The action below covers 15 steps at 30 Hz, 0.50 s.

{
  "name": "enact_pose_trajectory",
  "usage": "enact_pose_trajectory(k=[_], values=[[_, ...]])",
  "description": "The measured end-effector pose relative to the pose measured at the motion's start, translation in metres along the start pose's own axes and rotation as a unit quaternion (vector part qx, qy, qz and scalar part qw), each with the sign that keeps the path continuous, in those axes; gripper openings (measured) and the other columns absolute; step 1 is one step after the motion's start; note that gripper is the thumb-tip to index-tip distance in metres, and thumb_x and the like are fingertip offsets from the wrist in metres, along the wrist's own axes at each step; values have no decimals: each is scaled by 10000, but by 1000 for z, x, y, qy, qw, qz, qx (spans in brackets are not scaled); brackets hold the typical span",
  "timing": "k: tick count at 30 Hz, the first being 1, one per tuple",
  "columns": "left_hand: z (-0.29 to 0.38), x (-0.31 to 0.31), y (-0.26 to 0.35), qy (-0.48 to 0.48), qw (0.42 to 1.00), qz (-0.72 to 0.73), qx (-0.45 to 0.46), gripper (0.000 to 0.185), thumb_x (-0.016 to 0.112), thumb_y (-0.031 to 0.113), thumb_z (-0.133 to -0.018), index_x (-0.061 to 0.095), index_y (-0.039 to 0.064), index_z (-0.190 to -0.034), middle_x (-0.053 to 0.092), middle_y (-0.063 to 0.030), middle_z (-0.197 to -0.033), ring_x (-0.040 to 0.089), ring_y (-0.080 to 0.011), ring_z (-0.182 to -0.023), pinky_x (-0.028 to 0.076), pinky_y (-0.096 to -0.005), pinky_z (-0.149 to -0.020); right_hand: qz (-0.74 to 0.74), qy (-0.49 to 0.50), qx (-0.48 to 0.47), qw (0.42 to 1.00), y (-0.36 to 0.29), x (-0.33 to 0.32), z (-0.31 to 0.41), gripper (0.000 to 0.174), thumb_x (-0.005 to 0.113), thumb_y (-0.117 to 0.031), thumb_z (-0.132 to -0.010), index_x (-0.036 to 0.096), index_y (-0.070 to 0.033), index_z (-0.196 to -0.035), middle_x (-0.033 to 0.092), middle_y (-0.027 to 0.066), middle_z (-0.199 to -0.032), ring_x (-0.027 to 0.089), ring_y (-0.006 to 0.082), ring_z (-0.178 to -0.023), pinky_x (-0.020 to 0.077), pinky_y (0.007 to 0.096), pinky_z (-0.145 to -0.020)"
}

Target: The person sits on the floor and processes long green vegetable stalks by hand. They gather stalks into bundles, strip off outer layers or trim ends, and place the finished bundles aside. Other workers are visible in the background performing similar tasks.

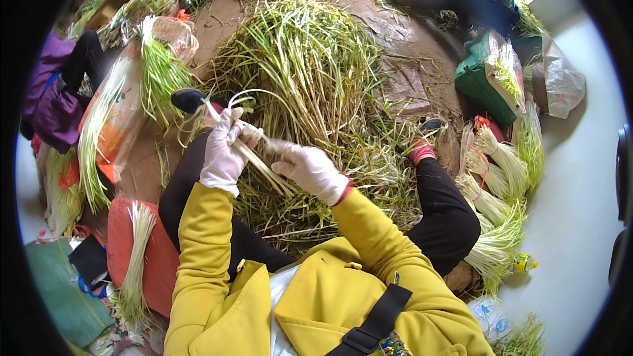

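My left hand (225,151), in a white glove, grips a few pale vegetable stalks (264,168), which look like garlic shoots. Their cut-looking ends slant down to the right, and a thin pale strand (259,91) arches out above the glove. Close on the right is my right hand (312,170), also gloved, its fingers bent toward the stalks. Blur at those fingertips hides whether anything is pinched there. Beyond both hands lies a large heap of untrimmed green stalks (306,74), with loose leaf litter (296,222) spread between my legs.
Tied bundles of pale stalks (489,178) lie at the right beside a yellow-labelled bottle (524,263). On the left, one bunch (136,252) rests on a red cushion (116,237). A person in purple (54,94) sits left; another person (474,0) sits at the upper right.
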<state>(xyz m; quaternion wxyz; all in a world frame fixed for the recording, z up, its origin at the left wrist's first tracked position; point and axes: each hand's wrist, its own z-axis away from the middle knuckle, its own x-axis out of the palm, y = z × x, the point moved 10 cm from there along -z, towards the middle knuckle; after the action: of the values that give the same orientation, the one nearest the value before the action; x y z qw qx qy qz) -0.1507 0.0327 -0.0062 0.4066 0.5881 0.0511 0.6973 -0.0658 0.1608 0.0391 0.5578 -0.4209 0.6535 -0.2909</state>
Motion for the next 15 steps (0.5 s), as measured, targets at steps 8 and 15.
enact_pose_trajectory(k=[8,15], values=[[6,-5,-25,17,993,-120,-15,246,562,295,-938,588,64,-1018,628,-57,-920,645,-248,-914,522,-419,-813,35,-87,90,992,17,34,-8,168,615,-200,-890,691,-66,-958,681,64,-733,642,180,-652,513,320,-616],[12,-34,103,49,976,78,199,268,550,356,-929,610,99,-882,567,8,-637,649,-159,-701,523,-452,-909,-184,279,365,869,217,-87,3,494,628,-244,-887,503,5,-1293,580,154,-1251,563,247,-1128,430,305,-979]])
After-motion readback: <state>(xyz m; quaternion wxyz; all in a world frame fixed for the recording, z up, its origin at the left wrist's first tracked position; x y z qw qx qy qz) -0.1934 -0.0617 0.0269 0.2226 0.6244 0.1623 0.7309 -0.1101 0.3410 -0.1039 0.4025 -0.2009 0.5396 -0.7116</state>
